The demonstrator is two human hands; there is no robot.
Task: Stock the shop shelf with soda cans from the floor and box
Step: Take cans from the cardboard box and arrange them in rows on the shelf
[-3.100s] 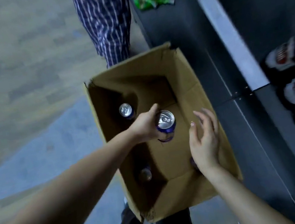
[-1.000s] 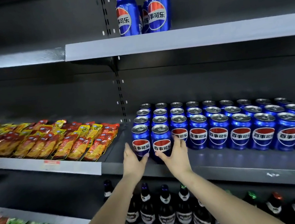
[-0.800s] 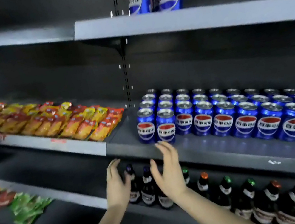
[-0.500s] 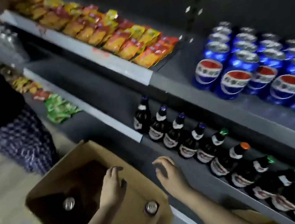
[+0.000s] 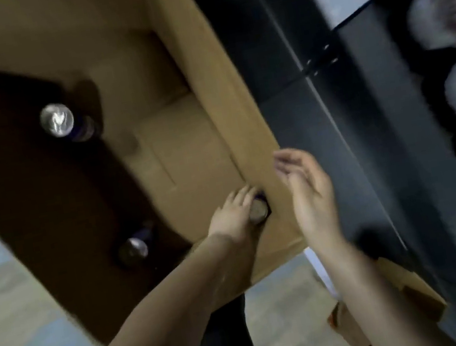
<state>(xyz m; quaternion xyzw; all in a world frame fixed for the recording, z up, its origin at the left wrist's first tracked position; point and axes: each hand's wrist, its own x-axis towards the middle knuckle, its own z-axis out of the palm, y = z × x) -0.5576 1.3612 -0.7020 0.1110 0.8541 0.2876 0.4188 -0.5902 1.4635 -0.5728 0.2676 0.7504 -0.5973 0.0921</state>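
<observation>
Reaching into box [image 5: 205, 85], left hand [image 5: 233, 217] wraps fingers round can [image 5: 260, 213] against the box's right wall. Right hand [image 5: 310, 195] hovers over that wall, fingers loose, empty. Far can [image 5: 57, 120] and near can [image 5: 133, 249] stand upright on the shaded left side.

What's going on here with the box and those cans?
A person is reaching into a cardboard box on the floor beside a dark shelf unit. Their left hand is down inside, fingers curled round the top of a can that stands against the box's wall. The right hand hovers open by the box rim, holding nothing. A second can and a third can stand in the box, not yet picked up. Blurred bottles sit on the shelf.
</observation>
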